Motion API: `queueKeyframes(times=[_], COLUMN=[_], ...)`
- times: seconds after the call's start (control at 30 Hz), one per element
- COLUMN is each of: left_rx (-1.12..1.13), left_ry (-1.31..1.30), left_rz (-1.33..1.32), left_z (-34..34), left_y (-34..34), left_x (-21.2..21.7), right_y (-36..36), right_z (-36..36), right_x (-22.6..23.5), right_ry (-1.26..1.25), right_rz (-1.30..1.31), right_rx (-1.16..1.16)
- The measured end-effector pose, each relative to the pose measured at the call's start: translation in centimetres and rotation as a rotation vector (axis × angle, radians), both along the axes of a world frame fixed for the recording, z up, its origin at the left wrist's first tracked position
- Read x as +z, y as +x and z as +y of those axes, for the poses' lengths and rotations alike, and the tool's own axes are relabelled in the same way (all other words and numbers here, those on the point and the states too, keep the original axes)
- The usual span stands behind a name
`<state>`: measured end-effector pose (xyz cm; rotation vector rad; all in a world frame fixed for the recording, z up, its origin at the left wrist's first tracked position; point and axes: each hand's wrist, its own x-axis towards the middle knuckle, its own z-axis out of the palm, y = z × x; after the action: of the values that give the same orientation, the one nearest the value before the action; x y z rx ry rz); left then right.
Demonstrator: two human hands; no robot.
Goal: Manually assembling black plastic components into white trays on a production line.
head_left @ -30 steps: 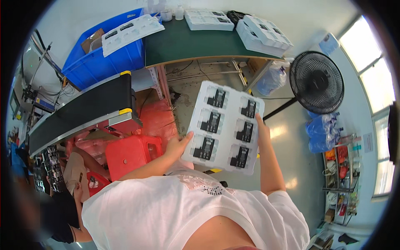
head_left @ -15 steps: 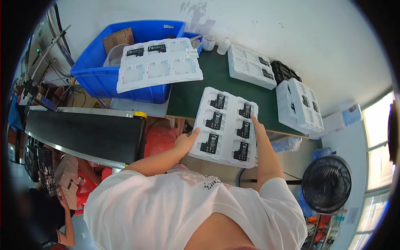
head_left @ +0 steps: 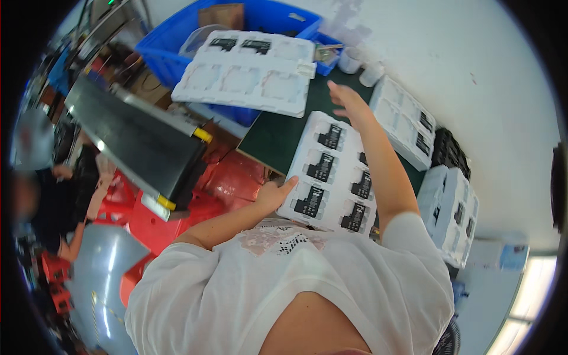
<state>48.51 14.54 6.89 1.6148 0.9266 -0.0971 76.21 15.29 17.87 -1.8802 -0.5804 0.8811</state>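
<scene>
A white foam tray [head_left: 342, 177] with several black L-shaped flat batteries [head_left: 321, 167] in its pockets lies tilted in front of me, partly over the green table. My left hand [head_left: 276, 195] grips its near left edge, thumb on top and fingers hidden beneath. My right hand [head_left: 350, 105] is off the tray, stretched out above its far end with fingers apart and nothing in them. My right forearm covers part of the tray's right column. Farther left, a second white foam tray [head_left: 244, 63] rests on the blue bin, with two batteries in its far row.
The large blue bin [head_left: 155, 54] stands back left, beside a small blue box [head_left: 325, 66] and plastic cups [head_left: 371, 74]. Stacked foam trays [head_left: 408, 115] and more trays [head_left: 452, 213] line the wall side. A conveyor [head_left: 139, 142], red stools [head_left: 234, 183] and another person [head_left: 56, 201] are left.
My right hand has let go of the tray's right edge and moved up and left beyond its far end. My left hand keeps its hold. The whole view has turned.
</scene>
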Motion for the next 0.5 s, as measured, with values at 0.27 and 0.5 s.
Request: queueKeyframes(times=[0.27, 0.5], left_rx=[0.104, 0.759], left_ry=[-0.154, -0.319], left_rz=[0.1, -0.496], left_z=[-1.9, 4.1], left_y=[-1.5, -2.2], left_x=[-2.4, 6.0], right_y=[-0.7, -3.3], right_z=[8.0, 0.4], right_x=[-8.0, -4.4], right_ry=[0.492, 0.498], right_rz=[0.94, 0.954], right_rx=[0.128, 0.072])
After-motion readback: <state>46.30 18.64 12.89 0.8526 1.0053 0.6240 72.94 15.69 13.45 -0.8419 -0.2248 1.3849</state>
